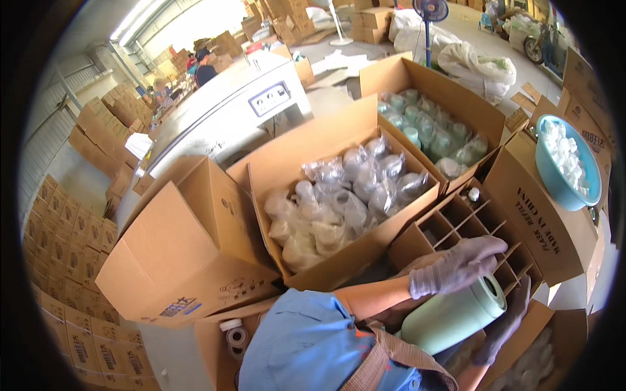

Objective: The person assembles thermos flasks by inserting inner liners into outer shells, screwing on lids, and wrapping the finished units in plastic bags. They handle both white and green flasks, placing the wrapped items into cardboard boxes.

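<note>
A pale green flask body (pixel 453 316) with an open round mouth lies tilted in front of my chest, mouth toward the upper right. My left hand (pixel 456 264), in a grey-purple glove, lies along its upper side near the rim with fingers stretched to the right. On the other side my right hand (pixel 510 322), gloved alike, presses along the flask, so it is held between the two. Part of the right palm is hidden behind the flask. Just beyond the hands stands a carton with cardboard dividers (pixel 450 218); a small white-topped piece (pixel 473 193) shows in one far cell.
An open carton of plastic-wrapped clear pieces (pixel 352 195) stands ahead, and one of wrapped green pieces (pixel 437 127) behind it. A blue basin of white parts (pixel 567 163) rests on a carton at right. An open-flapped carton (pixel 195 241) stands left. People (pixel 206 68) work far off.
</note>
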{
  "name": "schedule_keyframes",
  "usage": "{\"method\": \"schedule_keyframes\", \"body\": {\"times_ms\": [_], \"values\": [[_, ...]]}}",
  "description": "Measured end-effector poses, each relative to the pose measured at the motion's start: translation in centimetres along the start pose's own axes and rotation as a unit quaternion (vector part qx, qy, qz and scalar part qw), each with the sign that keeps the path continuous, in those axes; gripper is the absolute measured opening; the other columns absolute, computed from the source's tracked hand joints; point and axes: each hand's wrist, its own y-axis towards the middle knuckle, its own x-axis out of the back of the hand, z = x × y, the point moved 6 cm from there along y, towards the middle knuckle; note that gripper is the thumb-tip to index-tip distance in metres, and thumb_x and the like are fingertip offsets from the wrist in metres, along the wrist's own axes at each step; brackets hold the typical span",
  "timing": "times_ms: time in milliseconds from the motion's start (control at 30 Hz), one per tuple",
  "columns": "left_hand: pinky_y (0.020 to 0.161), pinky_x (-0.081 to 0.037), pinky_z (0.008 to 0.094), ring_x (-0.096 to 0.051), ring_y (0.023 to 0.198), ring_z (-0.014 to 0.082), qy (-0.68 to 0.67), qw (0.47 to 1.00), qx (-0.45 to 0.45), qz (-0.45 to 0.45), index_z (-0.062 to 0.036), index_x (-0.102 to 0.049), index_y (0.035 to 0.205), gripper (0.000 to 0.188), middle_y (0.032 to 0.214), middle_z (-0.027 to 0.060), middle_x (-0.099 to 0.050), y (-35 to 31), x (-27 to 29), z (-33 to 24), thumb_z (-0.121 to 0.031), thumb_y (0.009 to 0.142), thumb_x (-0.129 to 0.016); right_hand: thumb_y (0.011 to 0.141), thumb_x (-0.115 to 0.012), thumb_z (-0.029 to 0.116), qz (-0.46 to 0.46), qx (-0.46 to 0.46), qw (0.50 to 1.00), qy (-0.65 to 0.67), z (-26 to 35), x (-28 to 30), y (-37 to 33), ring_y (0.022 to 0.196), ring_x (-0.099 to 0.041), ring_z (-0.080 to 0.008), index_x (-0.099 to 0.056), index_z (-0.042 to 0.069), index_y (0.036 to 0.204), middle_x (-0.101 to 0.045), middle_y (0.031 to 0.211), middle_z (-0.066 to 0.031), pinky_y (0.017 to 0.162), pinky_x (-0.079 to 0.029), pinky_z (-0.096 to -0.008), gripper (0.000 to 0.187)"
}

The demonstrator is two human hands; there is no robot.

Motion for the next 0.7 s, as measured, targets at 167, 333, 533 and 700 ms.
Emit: {"method": "schedule_keyframes", "body": {"times_ms": [167, 333, 533, 700], "values": [[0.089, -0.05, 0.0341, -0.062, 0.103, 0.0261, 0.013, 0.997, 0.073, 0.014, -0.0012, -0.052, 0.136, 0.041, 0.105, 0.015, -0.064, -1.6, 0.3, 11.6, -0.02, 0.1, -0.055, 0.102, -0.036, 0.05, 0.317, 0.309, 0.875, -0.198, 4.4, -2.2, -5.3, 0.123, -0.054, -0.0271, -0.054, -0.003, 0.129, -0.058, 0.129, -0.0184, 0.109, -0.039, -0.0387, 0.062], [0.104, -0.042, 0.0383, -0.051, 0.125, 0.025, 0.117, 0.986, -0.06, 0.098, 0.0022, -0.054, 0.132, 0.042, 0.12, 0.0166, -0.063, -0.1, -2.0, -0.3, -0.027, 0.102, -0.054, 0.097, -0.028, 0.071, 0.159, 0.035, 0.984, -0.072, -1.7, -0.1, -0.4, 0.125, -0.054, -0.0322, -0.051, -0.001, 0.138, -0.062, 0.127, -0.0174, 0.115, -0.031, -0.0451, 0.087], [0.107, -0.04, 0.0342, -0.054, 0.125, 0.023, -0.157, 0.966, 0.202, -0.022, 0.0008, -0.05, 0.138, 0.043, 0.129, 0.018, -0.06, 0.7, 2.0, 0.8, -0.024, 0.102, -0.053, 0.105, -0.032, 0.05, 0.037, 0.11, 0.978, -0.172, 1.1, 3.2, 3.7, 0.13, -0.051, -0.0315, -0.061, -0.006, 0.126, -0.058, 0.131, -0.0207, 0.115, -0.033, -0.0438, 0.066], [0.113, -0.035, 0.0367, -0.047, 0.134, 0.0232, -0.077, 0.969, 0.169, 0.163, 0.003, -0.046, 0.142, 0.053, 0.141, 0.0178, -0.052, -0.8, -2.4, 4.6, -0.033, 0.103, -0.051, 0.091, -0.037, 0.076, 0.335, 0.091, 0.916, -0.203, 0.4, -1.7, 0.8, 0.131, -0.048, -0.0368, -0.061, -0.005, 0.123, -0.058, 0.13, -0.0224, 0.113, -0.032, -0.0462, 0.091]]}}
